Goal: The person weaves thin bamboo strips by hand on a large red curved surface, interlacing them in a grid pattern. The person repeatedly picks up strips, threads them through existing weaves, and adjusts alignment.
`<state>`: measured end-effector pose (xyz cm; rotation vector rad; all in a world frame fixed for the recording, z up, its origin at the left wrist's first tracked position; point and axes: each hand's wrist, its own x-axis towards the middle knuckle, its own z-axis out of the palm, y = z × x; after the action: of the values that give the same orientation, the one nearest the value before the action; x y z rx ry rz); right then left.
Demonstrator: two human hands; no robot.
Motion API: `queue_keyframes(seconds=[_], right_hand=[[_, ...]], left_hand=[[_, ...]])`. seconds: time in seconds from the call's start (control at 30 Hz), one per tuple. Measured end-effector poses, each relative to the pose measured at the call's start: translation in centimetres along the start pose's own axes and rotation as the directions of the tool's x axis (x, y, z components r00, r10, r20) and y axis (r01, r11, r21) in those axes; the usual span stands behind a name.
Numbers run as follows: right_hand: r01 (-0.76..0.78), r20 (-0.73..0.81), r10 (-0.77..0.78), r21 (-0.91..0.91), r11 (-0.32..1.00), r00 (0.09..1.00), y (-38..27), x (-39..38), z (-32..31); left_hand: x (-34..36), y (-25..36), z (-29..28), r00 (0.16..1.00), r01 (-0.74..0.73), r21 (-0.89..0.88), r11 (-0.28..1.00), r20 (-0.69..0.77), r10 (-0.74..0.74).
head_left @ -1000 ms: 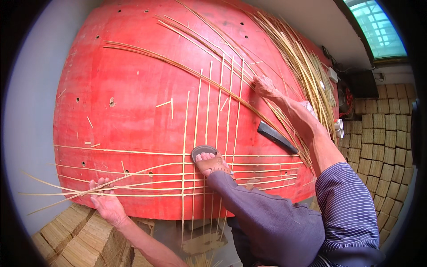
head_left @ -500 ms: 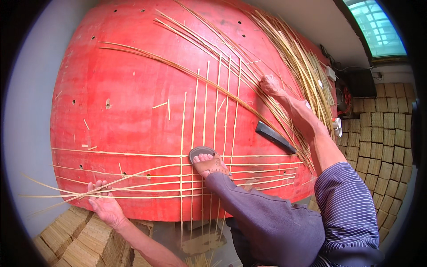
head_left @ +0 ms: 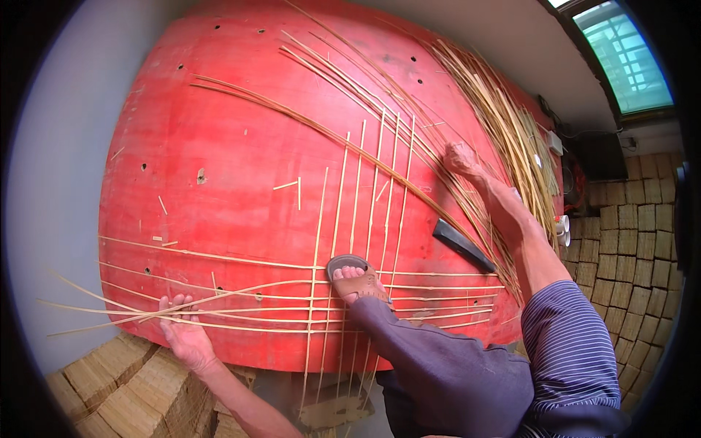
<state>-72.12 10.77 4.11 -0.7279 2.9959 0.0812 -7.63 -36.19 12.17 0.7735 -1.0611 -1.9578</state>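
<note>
Foot: brown-strapped leather-look sandal (head_left: 366,285), clock centre, planted on pale strips.
Left hand: the bare left hand (head_left: 188,343), toward 8 o'clock, fingers and thumb closed around crossing strip ends.
Strips: narrow pale bamboo-like strips (head_left: 312,298), an open lattice under the sandal, ends running out toward 9, 12 and 3 o'clock.
Block: long black bar-shaped tool (head_left: 464,246), between 2 and 3 o'clock on the curved red board (head_left: 234,168).
Right hand: the bare right hand (head_left: 463,159), between 1 and 2 o'clock, curled beside loose brownish strips; whether gripping any, cannot tell.
Bundle: heaped tan strips (head_left: 504,120), just beyond.
</note>
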Motion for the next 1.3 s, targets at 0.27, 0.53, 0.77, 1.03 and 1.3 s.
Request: queue_keyframes(seconds=[0.27, 0.53, 0.77, 1.03, 1.3], right_hand=[[0.08, -0.274, -0.027, 0.183, 0.98, 0.961, 0.2, 3.9, -3.0], [0.348, -0.069, -0.453, 0.745, 0.569, 0.889, -30.8, 1.7, -10.4], [0.76, -0.471, -0.824, 0.645, -0.077, 0.316, -49.5, -14.9, -8.1], [0.589, 0.0, -0.955, 0.787, 0.182, 0.295, -47.9, -17.5, -5.7], [0.843, -0.026, -0.939, 0.449, 0.295, 0.342, -41.7, -8.7, -2.6]], left_hand=[[0.1, -0.3, 0.5, 0.999, 0.037, -0.301, 0.953, 0.025, -0.031], [-0.4, 1.0, -2.6, 0.984, 0.171, -0.223, 0.96, -0.009, -0.178], [0.0, -1.5, 6.3, 0.944, 0.277, -0.132, 0.952, 0.224, -0.244], [-1.5, -1.8, 0.6, 0.931, 0.01, 0.066, 0.998, -0.364, 0.015], [-6.5, -6.6, -7.3, 0.812, -0.033, -0.467, 0.884, -0.528, -0.249]])
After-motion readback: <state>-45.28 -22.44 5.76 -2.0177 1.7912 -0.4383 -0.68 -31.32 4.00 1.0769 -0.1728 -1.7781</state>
